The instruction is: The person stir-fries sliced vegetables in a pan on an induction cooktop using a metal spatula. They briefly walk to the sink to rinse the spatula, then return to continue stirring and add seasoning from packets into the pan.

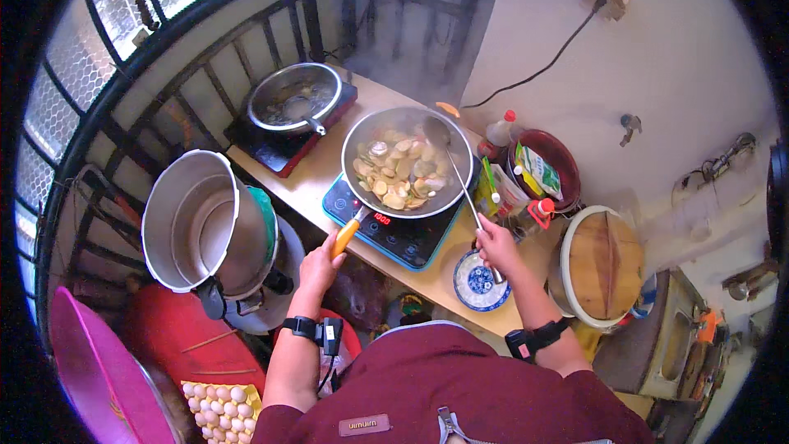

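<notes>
A steaming frying pan (350, 154) sits on the black glass of an induction cooker (400, 240) with a lit display. Pale sliced food (394, 166) with bits of green fills much of the pan. My left hand (318, 265) grips the pan's orange handle (346, 238) at the near left. In my right hand (497, 246) is the long metal handle of a ladle (462, 182), its bowl resting against the pan's far right side. Below that hand, a blue-and-white patterned plate (474, 288) lies on the table, partly covered by the handle's end.
A second pan (296, 98) stands on another cooker (271, 154) at the back left. Left of the table is a large metal pot (191, 222). Bottles (500, 129), a dark red tub (570, 166) and a wooden-lidded bucket (604, 265) crowd the right. Eggs (222, 410) sit lower left.
</notes>
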Tool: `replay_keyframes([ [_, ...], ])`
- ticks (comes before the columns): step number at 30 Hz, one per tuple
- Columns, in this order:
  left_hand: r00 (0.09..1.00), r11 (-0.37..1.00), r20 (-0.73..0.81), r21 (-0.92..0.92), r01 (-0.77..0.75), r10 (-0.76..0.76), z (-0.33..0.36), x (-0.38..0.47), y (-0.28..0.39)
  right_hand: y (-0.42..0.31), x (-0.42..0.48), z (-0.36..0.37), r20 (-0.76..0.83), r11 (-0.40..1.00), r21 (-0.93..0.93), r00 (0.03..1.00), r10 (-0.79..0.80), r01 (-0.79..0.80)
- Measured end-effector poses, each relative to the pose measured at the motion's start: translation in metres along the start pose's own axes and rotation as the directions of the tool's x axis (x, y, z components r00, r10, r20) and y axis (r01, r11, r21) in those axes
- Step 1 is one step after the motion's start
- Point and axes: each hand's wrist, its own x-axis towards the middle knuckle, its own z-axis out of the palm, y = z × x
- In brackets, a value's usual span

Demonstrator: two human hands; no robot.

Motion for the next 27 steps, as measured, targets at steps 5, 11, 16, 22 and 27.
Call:
replay_keyframes([
  [5,1.0,0.999,0.014,0.03,0.015,-0.016,-0.001,0.001,0.001,-0.002,-0.026,0.025,0.029,0.98,-0.197,1.0,-0.011,0.016],
  [11,1.0,1.0,-0.007,-0.015,0.006,-0.006,0.002,0.0,0.001,-0.022,-0.057,0.024,0.349,0.981,0.095,0.929,0.123,-0.166],
  [16,1.0,1.0,-0.01,0.0,-0.001,0.001,0.001,0.0,-0.001,-0.026,-0.015,0.014,0.185,0.977,0.086,0.967,0.176,-0.195],
  [22,1.0,0.999,0.006,0.031,-0.01,0.01,-0.007,0.002,-0.001,-0.037,0.044,0.017,0.029,0.969,-0.224,0.995,-0.098,0.102],
  [27,0.999,0.999,0.025,0.047,-0.022,0.021,-0.01,0.006,-0.005,-0.042,0.024,0.019,0.19,0.607,-0.633,0.857,-0.479,0.48],
])
